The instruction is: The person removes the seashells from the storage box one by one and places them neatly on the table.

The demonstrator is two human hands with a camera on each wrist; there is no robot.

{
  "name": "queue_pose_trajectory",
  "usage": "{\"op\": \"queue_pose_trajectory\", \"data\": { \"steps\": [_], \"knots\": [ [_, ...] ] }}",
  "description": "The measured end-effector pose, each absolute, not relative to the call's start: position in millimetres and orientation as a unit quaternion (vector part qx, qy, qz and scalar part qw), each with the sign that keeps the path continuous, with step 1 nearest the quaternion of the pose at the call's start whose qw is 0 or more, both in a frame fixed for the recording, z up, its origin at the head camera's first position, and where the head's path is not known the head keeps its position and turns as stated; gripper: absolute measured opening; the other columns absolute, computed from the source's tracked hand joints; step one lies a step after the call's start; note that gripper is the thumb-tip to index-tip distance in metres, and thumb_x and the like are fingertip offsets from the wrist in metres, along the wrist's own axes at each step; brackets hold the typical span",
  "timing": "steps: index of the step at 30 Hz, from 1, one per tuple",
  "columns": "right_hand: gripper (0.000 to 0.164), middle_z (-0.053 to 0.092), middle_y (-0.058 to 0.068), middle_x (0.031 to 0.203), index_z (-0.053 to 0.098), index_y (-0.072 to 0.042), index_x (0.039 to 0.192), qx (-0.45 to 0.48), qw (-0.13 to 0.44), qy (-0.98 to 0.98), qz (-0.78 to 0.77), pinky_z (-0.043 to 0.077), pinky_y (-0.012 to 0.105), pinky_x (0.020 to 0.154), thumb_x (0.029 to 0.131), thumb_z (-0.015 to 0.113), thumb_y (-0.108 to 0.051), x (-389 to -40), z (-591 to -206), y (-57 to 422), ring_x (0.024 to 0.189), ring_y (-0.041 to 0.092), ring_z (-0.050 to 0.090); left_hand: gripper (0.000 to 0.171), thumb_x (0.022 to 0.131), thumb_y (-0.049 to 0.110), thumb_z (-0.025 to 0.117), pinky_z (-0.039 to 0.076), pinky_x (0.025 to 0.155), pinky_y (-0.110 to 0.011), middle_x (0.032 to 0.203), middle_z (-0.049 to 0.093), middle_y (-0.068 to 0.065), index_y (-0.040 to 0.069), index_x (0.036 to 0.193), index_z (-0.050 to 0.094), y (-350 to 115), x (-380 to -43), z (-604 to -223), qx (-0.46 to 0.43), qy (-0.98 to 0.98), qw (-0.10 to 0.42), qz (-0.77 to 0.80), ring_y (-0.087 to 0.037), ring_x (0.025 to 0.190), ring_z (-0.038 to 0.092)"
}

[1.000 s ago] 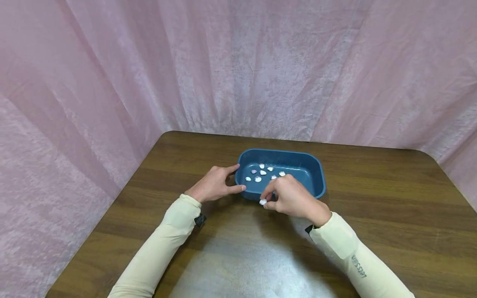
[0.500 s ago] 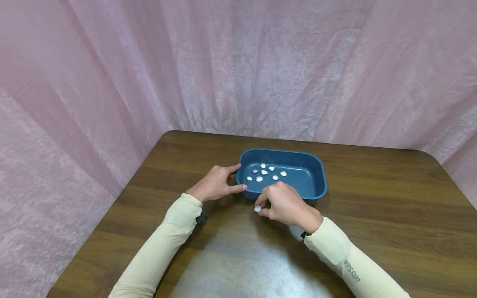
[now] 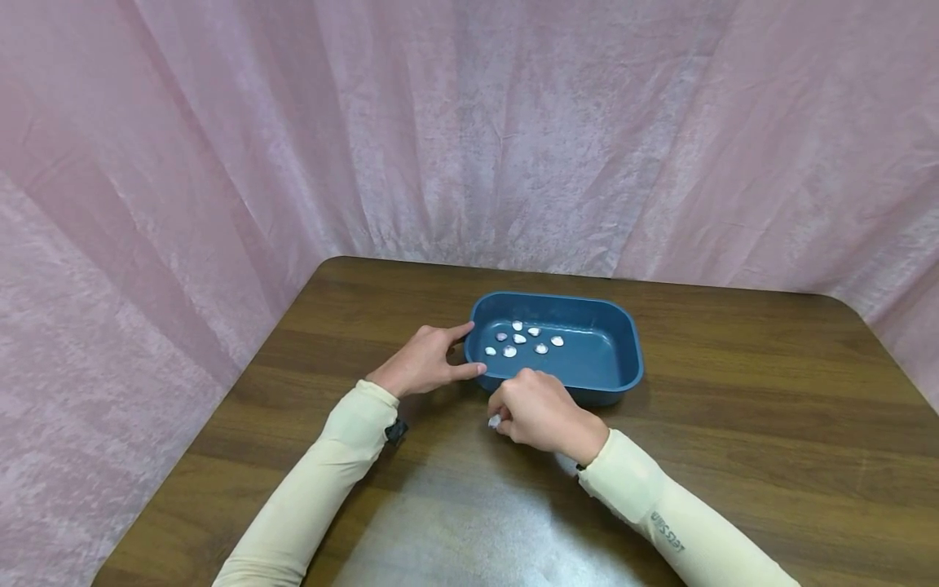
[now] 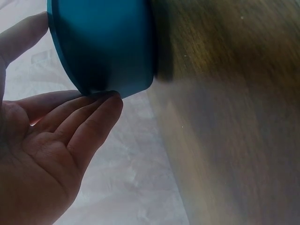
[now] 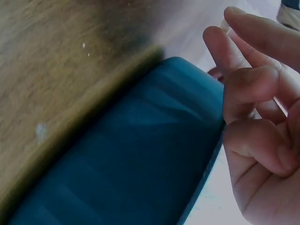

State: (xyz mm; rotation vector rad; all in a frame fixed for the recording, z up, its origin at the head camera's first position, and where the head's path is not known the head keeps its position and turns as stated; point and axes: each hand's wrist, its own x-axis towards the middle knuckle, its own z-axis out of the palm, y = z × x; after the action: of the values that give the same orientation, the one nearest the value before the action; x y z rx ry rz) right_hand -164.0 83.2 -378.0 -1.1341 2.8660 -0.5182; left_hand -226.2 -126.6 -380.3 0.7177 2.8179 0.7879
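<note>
My left hand [image 3: 420,363] rests against the left end of a blue plastic basin [image 3: 597,356], thumb near the front rim and straight fingers along the end wall; in the left wrist view its fingertips touch the basin's outer side [image 4: 108,47]. Thumb and index finger of my right hand [image 3: 546,414] pinch a small white shell [image 3: 495,421] just in front of the basin. In the right wrist view only a sliver of the shell [image 5: 226,26] shows between the fingertips, and the other fingers curl beside the basin wall [image 5: 140,150]. Several whitish shells [image 3: 519,338] lie inside the basin.
The basin stands on a brown wood-grain table [image 3: 748,367], with a bright reflection toward its front edge. Pink velvet-like curtains [image 3: 543,147] hang behind and to the left of the table.
My right hand has moved left and toward me with the shell, away from over the basin's front rim, uncovering shells inside. The left hand has stayed at the basin's end.
</note>
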Motion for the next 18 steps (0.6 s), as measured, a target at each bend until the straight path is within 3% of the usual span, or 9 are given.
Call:
{"op": "queue_pose_trajectory", "data": {
  "steps": [6, 18],
  "knots": [
    [0.009, 0.072, -0.007, 0.069, 0.082, -0.016, 0.087, -0.360, 0.013, 0.923, -0.139, 0.053, 0.027, 0.055, 0.079, 0.082, -0.011, -166.6, -386.8, 76.4, 0.061, 0.007, 0.063, 0.082, 0.090, 0.047, 0.073, 0.056, 0.096, -0.037, 0.147, 0.055, -0.018, 0.003, 0.152, 0.042, -127.0, -225.4, -380.7, 0.240, 0.933, 0.063, 0.261, -0.019, 0.103, 0.063],
    [0.008, 0.076, -0.006, 0.078, 0.082, -0.019, 0.086, -0.348, 0.018, 0.930, -0.118, 0.059, 0.036, 0.060, 0.079, 0.084, -0.015, -169.6, -392.4, 70.1, 0.069, 0.015, 0.068, 0.081, 0.090, 0.047, 0.072, 0.055, 0.094, -0.037, 0.148, 0.053, -0.017, 0.004, 0.152, 0.042, -127.6, -226.6, -382.6, 0.235, 0.934, 0.062, 0.263, -0.020, 0.103, 0.063]
  ]
}}
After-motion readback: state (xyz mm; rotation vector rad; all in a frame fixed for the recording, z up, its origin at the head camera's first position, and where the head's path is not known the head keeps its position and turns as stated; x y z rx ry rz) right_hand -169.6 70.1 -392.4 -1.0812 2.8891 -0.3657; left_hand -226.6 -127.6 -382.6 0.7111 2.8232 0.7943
